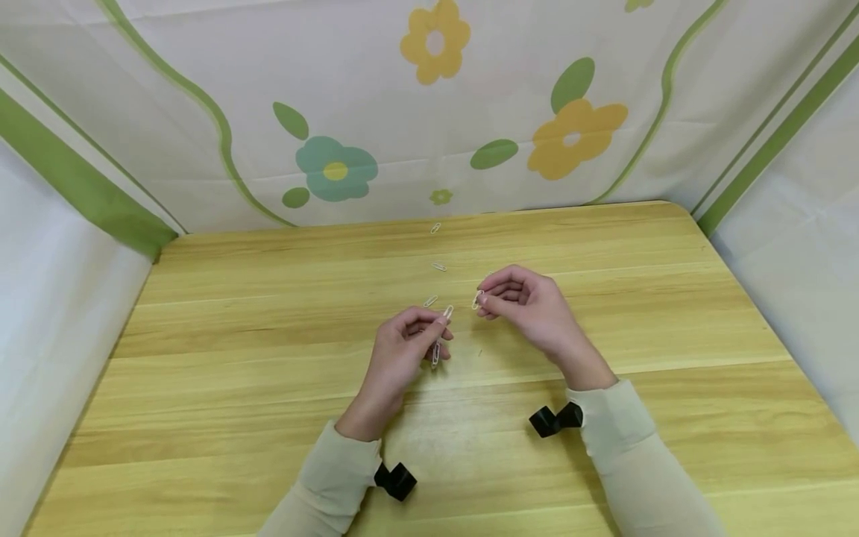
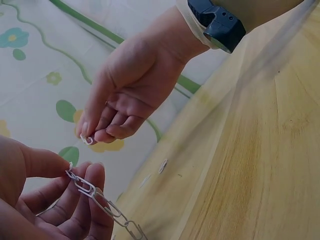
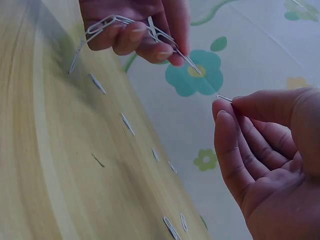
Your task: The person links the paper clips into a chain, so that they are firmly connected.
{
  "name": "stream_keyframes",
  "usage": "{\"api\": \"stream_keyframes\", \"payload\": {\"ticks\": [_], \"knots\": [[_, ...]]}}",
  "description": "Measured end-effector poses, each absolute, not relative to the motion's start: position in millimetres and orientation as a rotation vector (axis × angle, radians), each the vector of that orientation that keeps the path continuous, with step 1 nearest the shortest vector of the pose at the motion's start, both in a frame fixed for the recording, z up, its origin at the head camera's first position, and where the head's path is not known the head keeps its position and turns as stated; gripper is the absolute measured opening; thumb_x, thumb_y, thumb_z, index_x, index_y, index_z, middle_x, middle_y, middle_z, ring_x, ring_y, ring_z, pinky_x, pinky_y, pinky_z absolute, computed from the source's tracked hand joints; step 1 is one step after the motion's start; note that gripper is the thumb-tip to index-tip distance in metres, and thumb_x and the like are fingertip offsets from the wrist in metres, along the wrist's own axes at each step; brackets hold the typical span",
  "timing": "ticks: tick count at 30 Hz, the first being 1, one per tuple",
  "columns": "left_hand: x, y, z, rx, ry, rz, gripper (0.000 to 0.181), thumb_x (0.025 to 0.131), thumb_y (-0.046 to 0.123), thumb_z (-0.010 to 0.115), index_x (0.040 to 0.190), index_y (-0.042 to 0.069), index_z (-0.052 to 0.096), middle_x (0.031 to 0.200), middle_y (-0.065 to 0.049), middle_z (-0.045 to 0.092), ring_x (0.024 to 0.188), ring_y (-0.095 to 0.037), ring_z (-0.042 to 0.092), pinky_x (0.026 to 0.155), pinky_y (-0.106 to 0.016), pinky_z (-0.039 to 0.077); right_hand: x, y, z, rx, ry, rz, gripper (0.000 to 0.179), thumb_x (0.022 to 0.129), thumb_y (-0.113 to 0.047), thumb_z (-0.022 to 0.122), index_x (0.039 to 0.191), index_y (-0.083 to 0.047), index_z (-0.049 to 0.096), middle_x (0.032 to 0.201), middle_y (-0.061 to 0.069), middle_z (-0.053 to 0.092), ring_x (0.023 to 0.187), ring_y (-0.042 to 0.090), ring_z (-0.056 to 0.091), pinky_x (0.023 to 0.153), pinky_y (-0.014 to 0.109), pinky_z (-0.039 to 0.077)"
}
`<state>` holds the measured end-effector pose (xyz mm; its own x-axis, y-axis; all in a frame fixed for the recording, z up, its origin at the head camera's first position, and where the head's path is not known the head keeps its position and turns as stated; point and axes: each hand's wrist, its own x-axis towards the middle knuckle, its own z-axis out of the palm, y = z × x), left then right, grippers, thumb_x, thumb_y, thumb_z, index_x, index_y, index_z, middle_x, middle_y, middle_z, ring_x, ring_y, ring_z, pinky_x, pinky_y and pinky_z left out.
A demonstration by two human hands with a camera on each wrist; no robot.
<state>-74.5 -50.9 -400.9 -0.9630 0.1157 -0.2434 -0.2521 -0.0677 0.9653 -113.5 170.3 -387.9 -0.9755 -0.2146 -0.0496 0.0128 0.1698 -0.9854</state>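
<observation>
My left hand (image 1: 401,350) pinches the end of a chain of linked white paper clips (image 2: 115,212) between thumb and fingertips. The rest of the chain hangs past the fingers, above the wooden table. To the right, my right hand (image 1: 533,309) pinches a single white paper clip (image 3: 225,97) between thumb and index finger. Part of that clip is hidden under the fingertips. A small gap separates it from the clip (image 3: 191,64) sticking out at the chain's near end, and the two do not touch.
Several loose paper clips lie on the wooden table (image 1: 235,388), among them one clip (image 1: 435,227) by the back edge and another clip (image 1: 439,267) nearer the hands. A tiny dark sliver (image 3: 98,160) lies there too. Behind the table hangs a flowered curtain (image 1: 416,127).
</observation>
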Motion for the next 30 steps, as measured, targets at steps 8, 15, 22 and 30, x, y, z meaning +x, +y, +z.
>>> {"api": "stream_keyframes", "payload": {"ticks": [8, 15, 22, 30], "knots": [[-74, -50, -402, -0.138, 1.974, 2.088, 0.023, 0.105, 0.014, 0.070, 0.117, -0.005, 0.074, 0.092, -0.010, 0.077, 0.072, -0.021, 0.072, 0.070, -0.029, 0.059, -111, 158, -390, -0.208, 2.302, -1.827, 0.016, 0.102, -0.008, 0.074, 0.116, -0.001, 0.072, 0.108, 0.018, 0.076, 0.090, 0.019, 0.078, 0.087, 0.036, 0.066], [-73, -48, -403, -0.136, 1.992, 2.080, 0.022, 0.105, 0.013, 0.070, 0.116, -0.006, 0.074, 0.091, -0.010, 0.077, 0.071, -0.020, 0.072, 0.068, -0.028, 0.058, -107, 152, -390, -0.252, 2.326, -1.818, 0.014, 0.100, -0.007, 0.076, 0.113, -0.002, 0.073, 0.104, 0.020, 0.076, 0.087, 0.022, 0.078, 0.083, 0.039, 0.067], [-72, -48, -404, -0.136, 1.997, 2.064, 0.019, 0.105, 0.012, 0.070, 0.113, -0.004, 0.075, 0.089, -0.007, 0.076, 0.072, -0.021, 0.072, 0.067, -0.026, 0.057, -103, 147, -392, -0.362, 2.490, -1.750, 0.008, 0.098, -0.005, 0.077, 0.106, -0.004, 0.076, 0.096, 0.018, 0.078, 0.086, 0.037, 0.077, 0.075, 0.037, 0.066], [-72, -49, -405, -0.153, 1.972, 2.081, 0.020, 0.106, 0.013, 0.068, 0.114, -0.005, 0.074, 0.091, -0.008, 0.076, 0.074, -0.019, 0.069, 0.071, -0.027, 0.059, -102, 142, -395, -0.486, 2.628, -1.616, 0.005, 0.099, -0.005, 0.076, 0.103, -0.008, 0.078, 0.090, 0.013, 0.079, 0.080, 0.020, 0.073, 0.072, 0.026, 0.059]]}}
